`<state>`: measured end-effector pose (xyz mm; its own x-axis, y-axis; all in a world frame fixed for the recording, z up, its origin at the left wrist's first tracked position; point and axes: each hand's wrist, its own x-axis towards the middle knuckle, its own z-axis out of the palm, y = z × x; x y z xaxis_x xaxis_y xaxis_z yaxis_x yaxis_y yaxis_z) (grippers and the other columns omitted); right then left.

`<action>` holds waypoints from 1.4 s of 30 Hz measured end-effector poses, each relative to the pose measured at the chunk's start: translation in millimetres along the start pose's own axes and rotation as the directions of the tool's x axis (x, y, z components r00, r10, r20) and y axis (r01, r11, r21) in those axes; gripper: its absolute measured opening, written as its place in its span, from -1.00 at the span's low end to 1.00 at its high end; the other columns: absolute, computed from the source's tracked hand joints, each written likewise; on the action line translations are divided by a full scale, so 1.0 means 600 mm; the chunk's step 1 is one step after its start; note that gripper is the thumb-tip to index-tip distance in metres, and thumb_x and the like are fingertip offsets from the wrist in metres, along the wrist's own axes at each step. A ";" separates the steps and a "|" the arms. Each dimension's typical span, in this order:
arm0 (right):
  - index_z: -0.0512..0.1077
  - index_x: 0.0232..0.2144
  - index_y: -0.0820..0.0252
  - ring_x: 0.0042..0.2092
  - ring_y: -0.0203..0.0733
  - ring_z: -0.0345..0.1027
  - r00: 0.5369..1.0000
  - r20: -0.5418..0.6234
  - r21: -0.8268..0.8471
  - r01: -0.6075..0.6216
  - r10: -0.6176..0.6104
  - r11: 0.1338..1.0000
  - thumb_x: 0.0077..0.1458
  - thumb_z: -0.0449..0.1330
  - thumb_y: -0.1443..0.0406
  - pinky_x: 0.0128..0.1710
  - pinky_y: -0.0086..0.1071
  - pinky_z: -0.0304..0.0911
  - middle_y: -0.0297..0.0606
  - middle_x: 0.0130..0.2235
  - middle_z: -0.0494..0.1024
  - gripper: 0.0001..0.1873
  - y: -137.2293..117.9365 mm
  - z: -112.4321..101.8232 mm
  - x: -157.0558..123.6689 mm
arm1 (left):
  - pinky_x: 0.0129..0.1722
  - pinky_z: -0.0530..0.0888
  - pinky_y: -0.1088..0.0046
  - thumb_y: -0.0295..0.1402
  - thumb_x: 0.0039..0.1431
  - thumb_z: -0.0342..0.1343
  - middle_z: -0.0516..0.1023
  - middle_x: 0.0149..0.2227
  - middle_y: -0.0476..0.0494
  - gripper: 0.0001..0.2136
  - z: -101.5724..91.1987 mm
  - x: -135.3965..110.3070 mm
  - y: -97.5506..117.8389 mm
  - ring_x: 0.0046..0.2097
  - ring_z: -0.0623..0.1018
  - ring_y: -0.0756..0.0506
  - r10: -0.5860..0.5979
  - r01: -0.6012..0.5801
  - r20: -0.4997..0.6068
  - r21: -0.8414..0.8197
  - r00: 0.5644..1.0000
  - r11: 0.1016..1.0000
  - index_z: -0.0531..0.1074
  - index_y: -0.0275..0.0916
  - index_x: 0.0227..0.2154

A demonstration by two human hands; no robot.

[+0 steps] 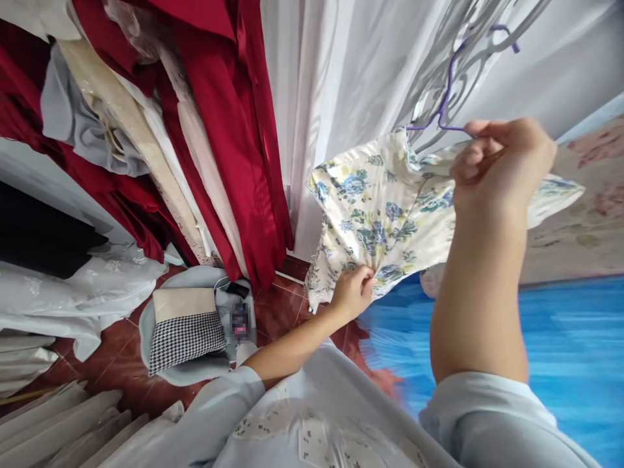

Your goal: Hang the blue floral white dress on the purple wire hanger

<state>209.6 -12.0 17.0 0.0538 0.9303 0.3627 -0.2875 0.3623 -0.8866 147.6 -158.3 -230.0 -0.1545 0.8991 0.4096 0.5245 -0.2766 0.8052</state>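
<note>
A small white garment with blue flowers [385, 208] hangs from a thin purple hanger [446, 107] in front of a white curtain [351, 78]. My right hand [497, 166] is raised and closed around the garment's top, where the hanger sits. My left hand [355, 289] is lower down, pinching the garment's bottom edge between closed fingers. Both of my sleeves are pale blue.
Red satin garments [229, 130] and cream ones hang at the left. A houndstooth and cream bag [185, 328] lies on a grey cloth on the red tiled floor. White fabrics [73, 292] are piled at the left. A blue surface [560, 351] spreads at the lower right.
</note>
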 end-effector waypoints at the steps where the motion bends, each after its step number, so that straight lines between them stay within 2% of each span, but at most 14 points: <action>1: 0.42 -0.49 0.32 -0.63 -0.50 -0.01 0.999 0.003 -0.024 0.039 -0.039 0.999 0.15 -0.05 0.47 -0.53 -0.30 -0.30 -0.28 -0.55 0.42 -0.71 0.007 -0.002 -0.008 | -0.17 0.41 0.37 -0.35 0.30 0.00 0.56 -0.31 -0.10 -0.92 0.001 -0.003 -0.002 -0.26 0.53 -0.10 -0.007 0.007 -0.008 -0.016 1.000 1.000 0.36 -0.21 -0.24; 3: 0.39 -0.54 0.28 -0.64 -0.48 0.03 0.998 0.040 -0.096 0.060 -0.057 0.994 0.16 0.00 0.44 -0.55 -0.33 -0.28 -0.34 -0.62 0.35 -0.72 0.032 -0.009 -0.027 | -0.17 0.42 0.40 -0.33 0.31 -0.01 0.55 -0.30 -0.10 -0.90 0.001 -0.002 -0.003 -0.26 0.53 -0.08 -0.014 0.012 -0.028 -0.061 1.000 0.998 0.36 -0.21 -0.23; 7: 0.43 -0.50 0.34 -0.65 -0.46 0.06 0.992 0.120 -0.294 -0.010 0.047 0.956 0.21 0.13 0.31 -0.58 -0.38 -0.14 -0.37 -0.67 0.35 -0.73 0.095 -0.024 -0.052 | -0.15 0.42 0.43 -0.31 0.29 0.02 0.51 -0.28 -0.13 -0.90 -0.004 0.023 0.004 -0.22 0.51 -0.08 -0.006 0.000 -0.059 -0.108 0.998 0.994 0.37 -0.22 -0.27; 11: 0.38 -0.51 0.27 -0.68 -0.41 0.08 0.995 0.091 -0.384 -0.004 0.042 0.923 0.20 0.18 0.21 -0.60 -0.39 -0.04 -0.41 -0.71 0.33 -0.71 0.131 -0.037 -0.044 | -0.13 0.42 0.41 -0.33 0.27 0.05 0.49 -0.29 -0.13 -0.92 -0.003 0.047 0.014 -0.20 0.50 -0.09 0.007 -0.008 -0.015 -0.082 1.000 0.997 0.37 -0.22 -0.31; 16: 0.26 -0.35 0.14 -0.64 -0.40 0.14 0.988 -0.045 -0.389 0.122 -0.151 0.913 0.07 0.31 0.23 -0.60 -0.47 0.00 -0.53 -0.64 0.34 -0.73 0.135 -0.054 -0.012 | -0.12 0.43 0.36 -0.38 0.27 0.03 0.50 -0.28 -0.14 -0.94 0.015 0.051 0.030 -0.18 0.51 -0.11 0.002 -0.002 0.006 -0.068 1.000 0.998 0.38 -0.22 -0.31; 19: 0.28 -0.31 0.16 -0.64 -0.37 0.17 0.990 0.008 -0.407 0.130 -0.138 0.904 0.09 0.30 0.21 -0.59 -0.46 0.03 -0.51 -0.65 0.33 -0.73 0.131 -0.061 -0.005 | -0.10 0.43 0.34 -0.41 0.27 0.02 0.51 -0.26 -0.16 -0.94 0.028 0.048 0.037 -0.16 0.51 -0.13 -0.017 0.018 0.012 -0.076 1.000 0.997 0.38 -0.22 -0.30; 23: 0.30 -0.44 0.17 -0.66 -0.33 0.20 0.991 0.079 -0.351 0.126 -0.105 0.928 0.15 0.23 0.17 -0.61 -0.43 0.04 -0.41 -0.66 0.36 -0.75 0.125 -0.064 -0.002 | -0.11 0.43 0.33 -0.44 0.22 0.07 0.51 -0.28 -0.16 -0.98 0.037 0.053 0.035 -0.18 0.51 -0.14 -0.023 0.023 0.002 -0.092 1.000 0.995 0.37 -0.21 -0.32; 26: 0.31 -0.48 0.16 -0.69 -0.32 0.15 0.988 0.134 -0.317 0.113 -0.073 0.942 0.18 0.18 0.20 -0.64 -0.43 0.03 -0.44 -0.71 0.30 -0.77 0.122 -0.066 0.004 | -0.18 0.45 0.33 -0.43 0.22 0.09 0.51 -0.32 -0.16 -0.97 0.032 0.065 0.023 -0.22 0.51 -0.14 0.004 -0.006 -0.016 -0.121 1.000 0.993 0.37 -0.20 -0.35; 30: 0.34 -0.33 0.14 -0.68 -0.30 0.19 0.986 0.167 -0.346 0.088 -0.031 0.934 0.15 0.20 0.17 -0.63 -0.43 0.08 -0.44 -0.68 0.36 -0.83 0.127 -0.068 0.013 | -0.15 0.45 0.28 -0.37 0.29 0.04 0.50 -0.29 -0.19 -0.94 -0.004 0.108 0.008 -0.20 0.51 -0.15 0.009 -0.024 -0.086 -0.168 0.996 0.985 0.38 -0.19 -0.28; 34: 0.32 -0.21 0.12 -0.64 -0.27 0.26 0.990 0.101 -0.407 0.129 -0.096 0.904 0.14 0.22 0.13 -0.59 -0.41 0.12 -0.43 -0.64 0.41 -0.75 0.134 -0.061 0.013 | -0.16 0.45 0.32 -0.33 0.31 0.04 0.49 -0.22 -0.16 -0.85 -0.080 0.207 0.043 -0.19 0.51 -0.10 0.094 -0.142 -0.303 -0.138 0.948 0.980 0.38 -0.21 -0.11; 36: 0.36 -0.25 0.14 -0.63 -0.27 0.26 0.990 0.086 -0.445 0.141 -0.114 0.884 0.17 0.20 0.11 -0.58 -0.40 0.12 -0.41 -0.64 0.41 -0.76 0.135 -0.053 0.013 | -0.25 0.44 0.41 -0.33 0.34 -0.01 0.49 -0.29 -0.10 -0.73 -0.119 0.268 0.080 -0.30 0.49 -0.04 0.226 -0.251 -0.241 -0.078 0.944 0.965 0.33 -0.17 0.07; 38: 0.38 -0.29 0.15 -0.62 -0.27 0.25 0.989 0.074 -0.471 0.145 -0.125 0.870 0.19 0.17 0.09 -0.57 -0.40 0.12 -0.38 -0.63 0.43 -0.75 0.136 -0.043 0.016 | -0.34 0.40 0.46 -0.32 0.36 -0.03 0.51 -0.34 -0.06 -0.64 -0.149 0.322 0.117 -0.39 0.47 -0.01 0.299 -0.298 -0.101 0.017 0.949 0.954 0.25 -0.13 0.19; 40: 0.39 -0.27 0.16 -0.61 -0.27 0.25 0.990 0.047 -0.471 0.141 -0.135 0.871 0.20 0.16 0.10 -0.55 -0.40 0.13 -0.37 -0.62 0.43 -0.75 0.136 -0.034 0.020 | -0.40 0.34 0.47 -0.30 0.34 0.00 0.53 -0.39 -0.05 -0.66 -0.165 0.361 0.143 -0.43 0.47 -0.02 0.306 -0.303 0.005 0.145 0.952 0.942 0.30 -0.14 0.15; 42: 0.39 -0.24 0.17 -0.61 -0.28 0.25 0.992 0.024 -0.451 0.122 -0.125 0.884 0.18 0.19 0.10 -0.55 -0.41 0.14 -0.39 -0.63 0.42 -0.74 0.134 -0.030 0.025 | -0.43 0.30 0.46 -0.28 0.32 0.04 0.52 -0.44 -0.05 -0.78 -0.170 0.382 0.156 -0.44 0.48 -0.05 0.274 -0.273 0.034 0.256 0.961 0.927 0.40 -0.17 -0.02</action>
<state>204.5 31.9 -54.2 0.0659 0.8762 0.4774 0.1837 0.4596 -0.8689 75.9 -12.8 -17.3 0.0232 0.7999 0.5997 0.7431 -0.4150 0.5250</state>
